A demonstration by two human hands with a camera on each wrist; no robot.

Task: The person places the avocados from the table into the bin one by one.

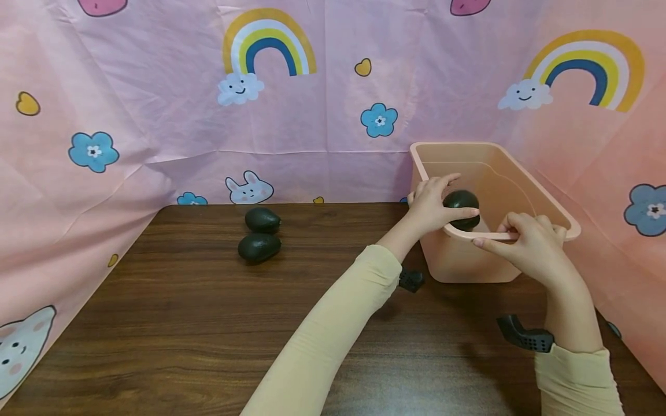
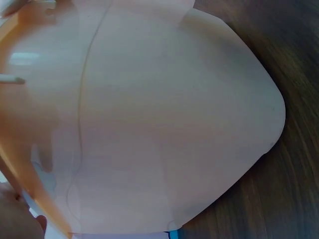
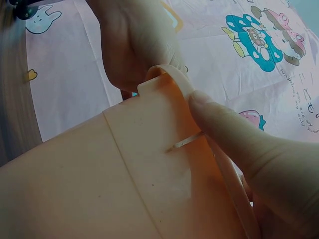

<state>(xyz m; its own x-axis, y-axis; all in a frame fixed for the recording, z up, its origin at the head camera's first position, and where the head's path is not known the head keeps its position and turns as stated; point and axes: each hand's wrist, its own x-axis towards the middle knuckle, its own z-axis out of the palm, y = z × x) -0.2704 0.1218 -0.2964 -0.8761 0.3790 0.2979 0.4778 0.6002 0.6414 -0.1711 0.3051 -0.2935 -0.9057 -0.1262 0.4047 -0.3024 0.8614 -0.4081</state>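
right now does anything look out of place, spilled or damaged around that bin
Nothing much stands out: two avocados lie side by side on the table, another avocado shows inside the bin, and no spill or damage is visible. The backdrop has creases, but that looks ordinary.

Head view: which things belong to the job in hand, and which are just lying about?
Job:
left hand
right hand
bin
avocado by the left hand
probably the two loose avocados

Just about:
table
patterned cloth
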